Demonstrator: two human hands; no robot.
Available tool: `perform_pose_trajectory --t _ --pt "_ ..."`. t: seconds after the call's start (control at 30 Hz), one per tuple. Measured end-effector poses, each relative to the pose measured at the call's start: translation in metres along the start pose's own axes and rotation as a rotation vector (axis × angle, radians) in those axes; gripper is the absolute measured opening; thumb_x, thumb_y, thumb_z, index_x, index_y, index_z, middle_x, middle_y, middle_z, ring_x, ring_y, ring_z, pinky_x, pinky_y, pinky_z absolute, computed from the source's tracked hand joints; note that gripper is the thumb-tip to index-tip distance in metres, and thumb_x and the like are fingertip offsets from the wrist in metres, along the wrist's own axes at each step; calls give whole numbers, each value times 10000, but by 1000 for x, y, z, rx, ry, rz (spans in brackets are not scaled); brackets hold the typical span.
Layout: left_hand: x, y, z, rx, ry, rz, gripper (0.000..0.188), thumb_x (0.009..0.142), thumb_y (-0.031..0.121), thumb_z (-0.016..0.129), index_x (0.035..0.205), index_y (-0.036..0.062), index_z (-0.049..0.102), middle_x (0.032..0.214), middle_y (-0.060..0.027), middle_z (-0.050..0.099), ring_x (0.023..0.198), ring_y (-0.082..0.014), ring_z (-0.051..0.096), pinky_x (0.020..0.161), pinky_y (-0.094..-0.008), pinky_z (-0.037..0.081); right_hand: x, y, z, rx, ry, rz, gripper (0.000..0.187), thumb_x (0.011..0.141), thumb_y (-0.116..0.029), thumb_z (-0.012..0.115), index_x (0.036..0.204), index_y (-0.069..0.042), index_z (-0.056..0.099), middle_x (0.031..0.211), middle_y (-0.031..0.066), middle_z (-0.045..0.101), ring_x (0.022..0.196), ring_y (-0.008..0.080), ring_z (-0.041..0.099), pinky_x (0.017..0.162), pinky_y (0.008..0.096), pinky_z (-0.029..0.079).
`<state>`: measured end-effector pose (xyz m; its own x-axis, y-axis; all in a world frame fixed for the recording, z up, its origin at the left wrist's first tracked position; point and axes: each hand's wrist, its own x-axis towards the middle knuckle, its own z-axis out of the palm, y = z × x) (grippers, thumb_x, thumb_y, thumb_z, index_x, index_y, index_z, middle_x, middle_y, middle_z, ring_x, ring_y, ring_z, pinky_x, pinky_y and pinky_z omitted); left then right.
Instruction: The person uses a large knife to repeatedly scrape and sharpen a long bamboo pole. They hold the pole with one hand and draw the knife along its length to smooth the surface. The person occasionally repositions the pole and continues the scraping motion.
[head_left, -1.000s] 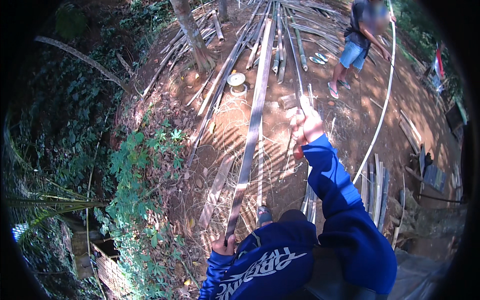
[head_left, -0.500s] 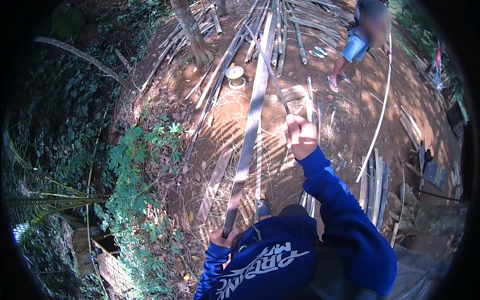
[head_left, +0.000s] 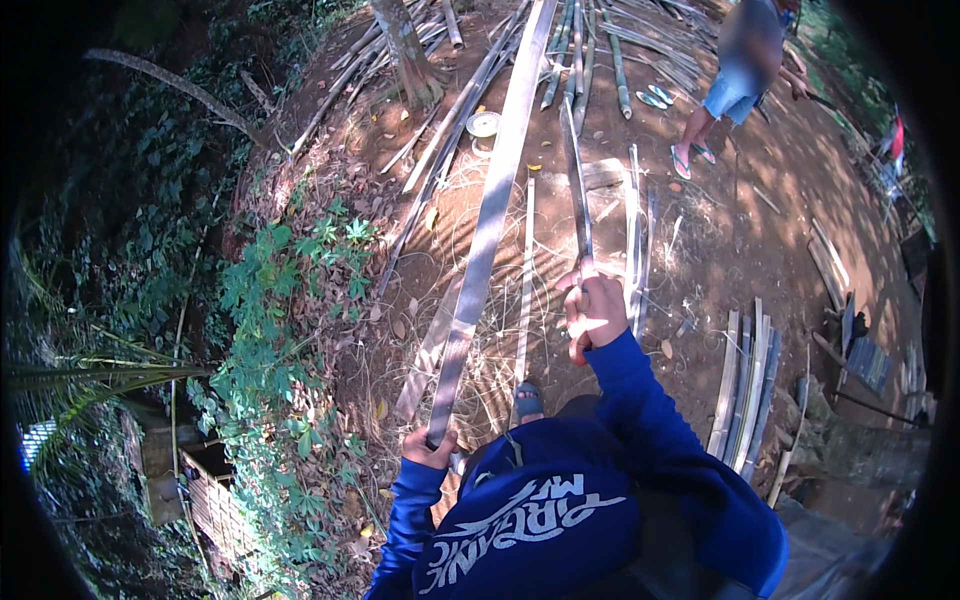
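My left hand [head_left: 428,448] grips the near end of a long, flat wooden plank [head_left: 487,228]. The plank slants up and away, past the upper edge of the picture. To the right of it, my right hand [head_left: 597,308] is closed around the hidden handle of a machete [head_left: 577,180]. The long, narrow dark blade points away from me and stands apart from the plank. Beneath, a thin pale strip [head_left: 527,280] lies on the ground, and a shorter flat board [head_left: 428,365] lies beside the plank's near end.
Bamboo poles [head_left: 620,75] are spread at the far side near a tree trunk [head_left: 405,50]. At the far right stands another person [head_left: 745,60]. A pale round spool [head_left: 483,124] sits left of the plank. Split slats [head_left: 743,390] lie at right; leafy plants [head_left: 285,290] border the left.
My right hand has drawn nearer to me, and the machete blade has swung more upright, away from the plank. The other person no longer holds the long pale pole.
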<state>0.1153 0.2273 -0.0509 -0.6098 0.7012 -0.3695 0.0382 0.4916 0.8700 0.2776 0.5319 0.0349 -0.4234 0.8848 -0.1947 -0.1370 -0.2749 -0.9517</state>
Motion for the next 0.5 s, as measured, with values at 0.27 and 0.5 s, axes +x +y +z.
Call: perform_pose_trajectory --t 0.27,0.5 --pt "12 -11 0 93 26 205 92 806 75 619 868 15 587 660 -54 607 562 -123 577 537 -273 466 3 12 10 51 -57 197 362 930 -362 594 1009 -12 645 510 30 480 367 114 445 346 258 345" --pt "5 3 -4 172 73 190 216 962 214 499 1050 41 596 630 -99 598 580 -208 623 544 -352 472 -3 40 28 -36 -169 160 573 949 -252 590 1444 -216 304 581 -18 486 413 56 418 342 236 319"
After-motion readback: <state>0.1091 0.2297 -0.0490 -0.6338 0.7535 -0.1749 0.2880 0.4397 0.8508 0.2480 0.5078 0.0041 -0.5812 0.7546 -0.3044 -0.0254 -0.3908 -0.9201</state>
